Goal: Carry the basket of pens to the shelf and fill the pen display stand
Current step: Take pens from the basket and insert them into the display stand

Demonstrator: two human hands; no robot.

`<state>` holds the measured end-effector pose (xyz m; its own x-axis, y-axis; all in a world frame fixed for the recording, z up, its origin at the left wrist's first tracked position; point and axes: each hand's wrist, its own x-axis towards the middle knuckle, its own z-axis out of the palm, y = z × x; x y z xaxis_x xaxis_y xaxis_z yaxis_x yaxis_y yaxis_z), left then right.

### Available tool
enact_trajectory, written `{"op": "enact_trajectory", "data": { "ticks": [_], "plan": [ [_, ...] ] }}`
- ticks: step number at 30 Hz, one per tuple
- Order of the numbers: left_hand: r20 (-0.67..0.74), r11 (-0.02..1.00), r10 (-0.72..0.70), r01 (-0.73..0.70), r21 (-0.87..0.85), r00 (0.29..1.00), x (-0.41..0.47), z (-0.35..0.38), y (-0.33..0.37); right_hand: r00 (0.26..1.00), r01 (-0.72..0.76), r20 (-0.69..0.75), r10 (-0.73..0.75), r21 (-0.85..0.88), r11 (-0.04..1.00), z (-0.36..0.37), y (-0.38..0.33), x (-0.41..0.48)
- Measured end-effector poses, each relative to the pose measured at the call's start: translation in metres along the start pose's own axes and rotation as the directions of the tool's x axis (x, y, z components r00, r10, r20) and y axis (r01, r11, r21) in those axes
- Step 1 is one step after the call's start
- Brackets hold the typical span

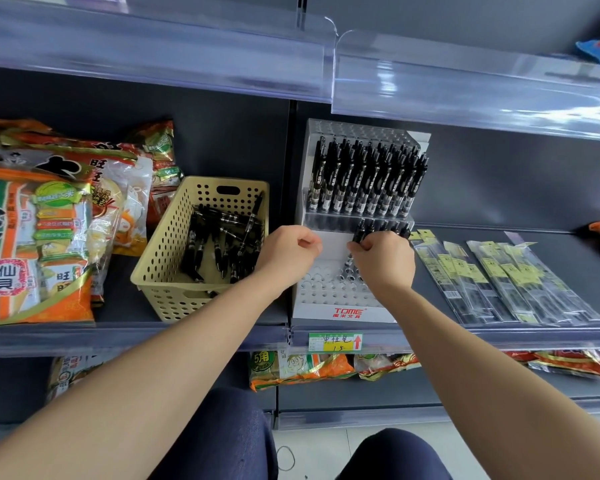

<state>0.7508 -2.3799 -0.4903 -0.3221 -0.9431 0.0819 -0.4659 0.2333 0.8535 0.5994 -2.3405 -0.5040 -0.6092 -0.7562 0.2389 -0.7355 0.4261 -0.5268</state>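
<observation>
The right hand (pixel 381 261) is clamped around a bunch of pens (pixel 363 233) over the lower step of the stand (pixel 326 296). These pens stand nearly upright. Their black clicker ends stick up above the fingers, and their barrels run down through the fist toward the step's holes. Most of each barrel is hidden inside the hand. A few clear lower barrels show just under the knuckles, at the holes in the step's back right part.

The left hand (pixel 288 251) hangs at the stand's left edge, fingers curled in with the thumb against them. Nothing shows in its grip.

The stand's upper step holds a full upper row of pens (pixel 368 178), all upright with clickers up. Its front rows of holes are unfilled.

Just left of the stand sits a beige perforated basket (pixel 160 261) on the shelf (pixel 118 303). It holds loose pens (pixel 222 244) lying in a heap at mixed angles. Snack bags (pixel 49 220) are farther left. Flat clear packets (pixel 499 282) lie right of the stand, and a price tag (pixel 335 342) is below its front.
</observation>
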Motion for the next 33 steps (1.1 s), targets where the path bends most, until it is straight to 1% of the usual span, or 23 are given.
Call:
{"op": "enact_trajectory", "data": {
  "ticks": [5, 8, 11, 13, 15, 18, 20, 23, 25, 27, 30, 31, 33],
  "plan": [
    [0.002, 1.0, 0.006, -0.006, -0.005, 1.0, -0.001, -0.003, 0.002, 0.999, -0.011, 0.045, 0.011, -0.005, 1.0, -0.002, 0.0, -0.003],
    [-0.003, 1.0, 0.019, -0.019, 0.011, 1.0, 0.0, -0.011, 0.001, 0.999, 0.032, 0.043, -0.032, -0.003, 0.999, -0.004, -0.006, -0.011],
    [-0.031, 0.998, 0.028, -0.026, 0.061, 0.999, 0.003, -0.027, -0.002, 0.991, 0.126, 0.037, -0.127, 0.028, 0.992, -0.001, -0.025, -0.02],
    [-0.055, 0.995, 0.019, -0.014, 0.102, 0.998, 0.007, -0.04, -0.006, 0.974, 0.217, 0.049, -0.22, 0.06, 0.974, 0.002, -0.044, -0.024],
    [-0.086, 0.987, -0.007, 0.021, 0.156, 0.996, 0.013, -0.053, -0.012, 0.942, 0.312, 0.101, -0.319, 0.083, 0.946, 0.007, -0.062, -0.027],
    [-0.11, 0.961, -0.076, 0.102, 0.259, 0.991, 0.025, -0.072, -0.025, 0.89, 0.389, 0.197, -0.411, 0.143, 0.91, 0.021, -0.082, -0.027],
    [-0.06, 0.926, -0.147, 0.158, 0.344, 0.987, 0.033, -0.079, -0.035, 0.866, 0.428, 0.227, -0.446, 0.126, 0.895, 0.033, -0.089, -0.023],
    [0.092, 0.846, -0.29, 0.21, 0.491, 0.953, 0.046, -0.082, -0.05, 0.849, 0.452, 0.259, -0.46, 0.093, 0.887, 0.047, -0.097, -0.015],
    [0.214, 0.791, -0.366, 0.181, 0.584, 0.906, 0.053, -0.081, -0.055, 0.846, 0.447, 0.276, -0.455, 0.097, 0.889, 0.051, -0.101, -0.012],
    [0.311, 0.724, -0.427, 0.115, 0.681, 0.849, 0.059, -0.077, -0.057, 0.847, 0.44, 0.283, -0.45, 0.101, 0.892, 0.055, -0.104, -0.01],
    [0.372, 0.658, -0.497, 0.061, 0.75, 0.783, 0.067, -0.067, -0.058, 0.855, 0.417, 0.283, -0.434, 0.121, 0.901, 0.059, -0.105, -0.006],
    [0.377, 0.638, -0.509, 0.045, 0.769, 0.773, 0.069, -0.063, -0.059, 0.856, 0.416, 0.278, -0.435, 0.129, 0.9, 0.06, -0.104, -0.005],
    [0.358, 0.56, -0.561, 0.024, 0.828, 0.746, 0.078, -0.054, -0.068, 0.858, 0.42, 0.26, -0.443, 0.143, 0.896, 0.062, -0.103, -0.002]
  ]
}}
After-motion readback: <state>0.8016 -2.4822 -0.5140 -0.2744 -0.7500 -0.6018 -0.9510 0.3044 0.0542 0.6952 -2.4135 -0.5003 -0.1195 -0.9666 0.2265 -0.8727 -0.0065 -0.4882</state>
